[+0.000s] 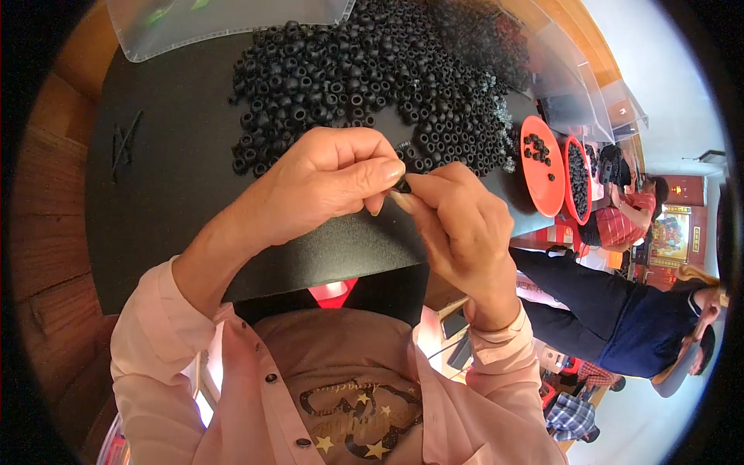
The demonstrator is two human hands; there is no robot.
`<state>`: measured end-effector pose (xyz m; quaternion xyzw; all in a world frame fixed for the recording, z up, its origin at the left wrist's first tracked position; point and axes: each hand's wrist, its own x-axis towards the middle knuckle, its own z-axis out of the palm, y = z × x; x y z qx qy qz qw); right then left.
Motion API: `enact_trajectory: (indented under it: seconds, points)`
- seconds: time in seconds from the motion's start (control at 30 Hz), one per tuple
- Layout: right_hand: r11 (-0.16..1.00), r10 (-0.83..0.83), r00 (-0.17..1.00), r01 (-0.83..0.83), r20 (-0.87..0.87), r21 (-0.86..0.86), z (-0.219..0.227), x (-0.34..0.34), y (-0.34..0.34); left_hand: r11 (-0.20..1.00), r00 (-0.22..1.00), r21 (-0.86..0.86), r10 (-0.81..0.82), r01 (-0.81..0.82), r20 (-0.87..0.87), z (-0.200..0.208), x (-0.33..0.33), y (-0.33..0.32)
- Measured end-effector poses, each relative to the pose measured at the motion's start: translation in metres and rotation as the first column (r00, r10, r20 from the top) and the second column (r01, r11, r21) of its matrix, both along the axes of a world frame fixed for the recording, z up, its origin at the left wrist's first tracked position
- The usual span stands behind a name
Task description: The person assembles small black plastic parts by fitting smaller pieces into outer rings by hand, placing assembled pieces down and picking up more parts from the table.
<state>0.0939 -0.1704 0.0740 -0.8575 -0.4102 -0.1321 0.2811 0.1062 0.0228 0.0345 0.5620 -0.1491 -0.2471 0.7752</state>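
My left hand (329, 174) and my right hand (465, 225) meet above the near part of a black table (186, 178). Both are closed, thumbs against forefingers, pinching a small black part (402, 185) between them. Fingertips cover most of that part, so its full shape is hidden. Just beyond my hands spreads a large heap of small black ring-shaped parts (349, 85), round with open holes. Some of them lie close to my left knuckles.
A translucent plastic bin (225, 31) stands at the far left, and thin black strips (124, 147) lie below it. To the right are an orange-red plate (542, 190) with several black parts and a red basin (570, 147) full of them. People (635, 318) are further right.
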Motion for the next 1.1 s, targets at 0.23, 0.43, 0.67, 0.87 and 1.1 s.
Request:
enact_trajectory:
  seconds: [0.23,0.43,0.67,0.87,1.1]
  points:
    - [0.996,-0.019,1.0,0.02,-0.018,0.092,0.001,0.0,0.004,0.996,0.996,-0.08,-0.041,0.035,-0.083,-0.001,0.002,0.001]
    - [0.985,-0.144,0.986,0.134,0.086,0.109,-0.008,-0.007,0.013,0.987,0.995,-0.16,-0.03,0.014,-0.097,-0.004,0.001,-0.001]
    - [0.982,-0.17,0.972,0.153,0.16,0.114,-0.017,0.0,0.016,0.988,0.995,-0.132,0.072,-0.08,-0.061,-0.008,0.0,-0.005]
    - [0.983,-0.135,0.982,0.116,0.134,0.144,-0.018,-0.001,0.011,0.987,0.994,-0.162,-0.04,0.023,-0.101,-0.008,0.001,-0.001]
    - [0.99,-0.124,0.979,0.112,0.161,0.082,-0.011,-0.005,0.011,0.998,1.0,-0.059,0.003,-0.004,-0.028,-0.008,-0.001,-0.003]
